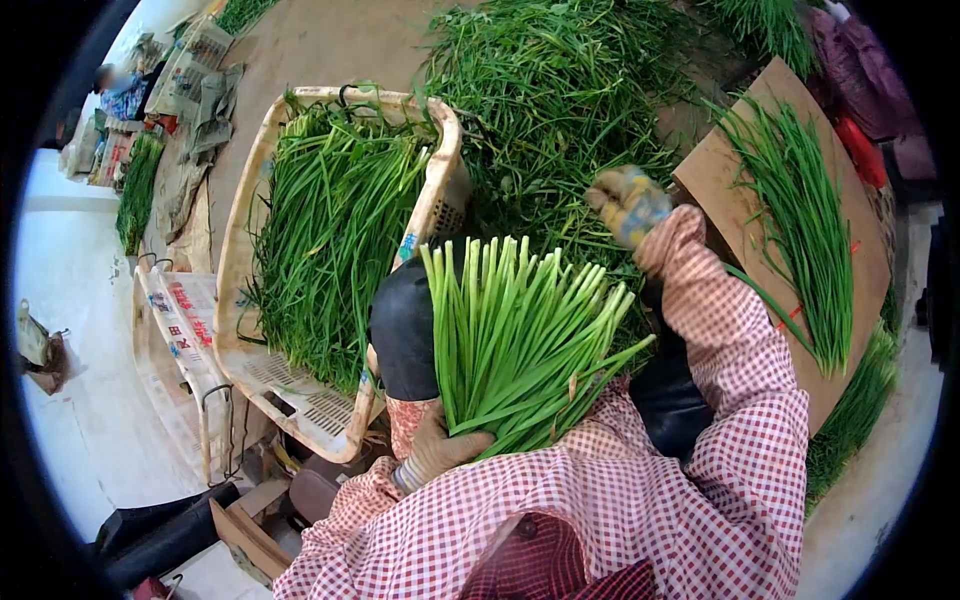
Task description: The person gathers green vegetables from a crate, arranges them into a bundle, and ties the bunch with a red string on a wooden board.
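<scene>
Clasping the near end of a green bundle [530,340] snugly in the gloved left hand [438,452], just beside the crate's [448,135] right edge; pointing it lengthwise forward to pale stalk ends. Holding the blurred right hand [628,205] beyond them, near the cardboard's [720,190] left corner, curled; impossible to tell whether gripping anything.

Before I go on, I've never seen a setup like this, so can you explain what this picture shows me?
There's no machine here: a person is working by hand, and the one picture comes from a camera worn on the head, looking forward and down. The gloved left hand holds a bunch of green stalks, pale ends pointing away from the wearer. The right hand is blurred, near a loose green heap; I can't tell whether it holds anything. On the left, a crate contains more greens; on the right, a board carries another bunch.
</scene>
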{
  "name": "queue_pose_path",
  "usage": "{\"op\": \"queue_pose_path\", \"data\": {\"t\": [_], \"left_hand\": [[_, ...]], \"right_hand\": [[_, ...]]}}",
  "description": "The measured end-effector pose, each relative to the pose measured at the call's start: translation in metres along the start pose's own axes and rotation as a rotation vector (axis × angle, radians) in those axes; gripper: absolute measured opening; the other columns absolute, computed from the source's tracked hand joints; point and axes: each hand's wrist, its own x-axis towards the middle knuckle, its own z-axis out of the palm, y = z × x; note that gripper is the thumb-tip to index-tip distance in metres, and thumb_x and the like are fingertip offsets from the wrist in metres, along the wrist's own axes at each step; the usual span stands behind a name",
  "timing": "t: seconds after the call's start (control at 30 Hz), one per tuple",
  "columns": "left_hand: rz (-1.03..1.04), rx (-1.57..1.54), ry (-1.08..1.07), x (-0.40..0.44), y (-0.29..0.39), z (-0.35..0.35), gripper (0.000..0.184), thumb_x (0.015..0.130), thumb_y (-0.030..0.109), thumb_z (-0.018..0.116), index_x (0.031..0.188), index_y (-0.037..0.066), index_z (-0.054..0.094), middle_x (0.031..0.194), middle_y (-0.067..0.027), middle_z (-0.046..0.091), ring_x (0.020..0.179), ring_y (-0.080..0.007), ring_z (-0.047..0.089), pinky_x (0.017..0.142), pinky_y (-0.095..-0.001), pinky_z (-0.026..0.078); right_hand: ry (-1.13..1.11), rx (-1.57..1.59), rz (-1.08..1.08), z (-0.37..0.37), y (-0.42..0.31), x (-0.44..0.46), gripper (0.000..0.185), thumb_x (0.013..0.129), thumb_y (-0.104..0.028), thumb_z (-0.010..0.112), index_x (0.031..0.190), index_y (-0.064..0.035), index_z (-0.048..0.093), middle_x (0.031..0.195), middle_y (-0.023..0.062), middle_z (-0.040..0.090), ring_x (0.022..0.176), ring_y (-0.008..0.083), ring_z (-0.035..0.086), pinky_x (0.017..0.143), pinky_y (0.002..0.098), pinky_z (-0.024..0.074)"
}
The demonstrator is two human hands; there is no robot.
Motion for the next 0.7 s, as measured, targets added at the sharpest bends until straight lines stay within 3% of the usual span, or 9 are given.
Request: {"op": "queue_pose_path", "data": {"t": [0.07, 0.13, 0.17, 0.27, 0.43, 0.5, 0.57, 0.63, 0.7], "left_hand": [[0.019, 0.027, -0.009, 0.001, 0.001, 0.001, 0.069, 0.066, 0.016, 0.082, 0.123, -0.002, 0.048, 0.111, -0.0116, 0.061, 0.100, -0.0210, 0.059, 0.089, -0.0344, 0.047], [0.021, -0.007, -0.042, 0.006, -0.008, -0.002, 0.068, 0.066, 0.015, 0.082, 0.123, -0.002, 0.048, 0.112, -0.0117, 0.061, 0.101, -0.0210, 0.059, 0.090, -0.0345, 0.047], [0.023, -0.059, -0.086, 0.009, -0.012, -0.003, 0.069, 0.066, 0.015, 0.082, 0.123, -0.002, 0.048, 0.113, -0.0117, 0.061, 0.102, -0.0210, 0.058, 0.091, -0.0346, 0.046], [-0.009, -0.063, -0.117, 0.012, -0.014, -0.001, 0.069, 0.066, 0.016, 0.082, 0.123, -0.002, 0.048, 0.114, -0.0116, 0.060, 0.103, -0.0209, 0.058, 0.093, -0.0345, 0.046], [0.027, -0.089, -0.142, 0.012, -0.008, 0.003, 0.071, 0.068, 0.016, 0.081, 0.127, -0.001, 0.045, 0.117, -0.0118, 0.058, 0.106, -0.0212, 0.057, 0.094, -0.0352, 0.044], [0.042, -0.061, -0.152, 0.014, -0.008, 0.004, 0.072, 0.069, 0.015, 0.080, 0.129, -0.001, 0.043, 0.119, -0.0121, 0.057, 0.107, -0.0214, 0.056, 0.095, -0.0357, 0.044], [0.024, -0.110, -0.139, 0.015, -0.010, 0.005, 0.074, 0.070, 0.014, 0.078, 0.131, -0.001, 0.040, 0.122, -0.0129, 0.055, 0.111, -0.0220, 0.054, 0.098, -0.0365, 0.042], [0.017, -0.159, -0.145, 0.015, -0.010, 0.008, 0.074, 0.071, 0.014, 0.077, 0.132, -0.001, 0.039, 0.123, -0.0133, 0.054, 0.112, -0.0224, 0.053, 0.099, -0.0367, 0.041], [0.007, -0.204, -0.152, 0.017, -0.012, 0.006, 0.073, 0.071, 0.013, 0.077, 0.132, -0.002, 0.038, 0.124, -0.0137, 0.053, 0.114, -0.0227, 0.052, 0.099, -0.0369, 0.040]], "right_hand": [[0.111, -0.167, -0.041, -0.034, -0.045, -0.006, 0.035, 0.083, -0.037, 0.061, 0.106, -0.0097, 0.062, 0.121, 0.0187, 0.052, 0.113, 0.0338, 0.050, 0.100, 0.0453, 0.0400], [-0.311, -0.104, -0.365, -0.042, -0.071, -0.013, 0.044, 0.080, -0.044, 0.063, 0.110, -0.0112, 0.061, 0.131, 0.0190, 0.044, 0.121, 0.0346, 0.043, 0.104, 0.0435, 0.0363], [-0.384, -0.161, -0.467, -0.040, -0.081, -0.018, 0.050, 0.078, -0.049, 0.065, 0.109, -0.0095, 0.062, 0.128, 0.0185, 0.047, 0.120, 0.0345, 0.044, 0.100, 0.0416, 0.0392], [-0.429, 0.043, -0.512, -0.017, -0.080, -0.022, 0.041, 0.079, -0.041, 0.067, 0.102, -0.0070, 0.066, 0.110, 0.0158, 0.056, 0.105, 0.0311, 0.053, 0.090, 0.0418, 0.0439], [-0.546, 0.209, -0.429, -0.002, -0.068, -0.023, 0.029, 0.083, -0.031, 0.063, 0.099, -0.0069, 0.066, 0.097, 0.0142, 0.060, 0.093, 0.0293, 0.058, 0.082, 0.0405, 0.0453], [-0.543, 0.032, -0.299, 0.000, -0.073, -0.025, 0.027, 0.085, -0.031, 0.061, 0.096, -0.0071, 0.066, 0.094, 0.0108, 0.059, 0.089, 0.0268, 0.057, 0.076, 0.0385, 0.0466], [-0.486, 0.011, -0.365, 0.010, -0.067, -0.025, 0.026, 0.087, -0.030, 0.059, 0.098, -0.0077, 0.065, 0.090, 0.0094, 0.061, 0.086, 0.0263, 0.058, 0.074, 0.0381, 0.0472], [-0.480, -0.049, -0.215, 0.020, -0.068, -0.019, 0.024, 0.089, -0.029, 0.057, 0.099, -0.0080, 0.064, 0.088, 0.0085, 0.062, 0.082, 0.0263, 0.060, 0.072, 0.0377, 0.0473], [-0.455, -0.083, -0.238, 0.042, -0.055, -0.011, 0.023, 0.090, -0.028, 0.056, 0.099, -0.0084, 0.063, 0.084, 0.0075, 0.062, 0.078, 0.0255, 0.060, 0.071, 0.0377, 0.0474]]}}
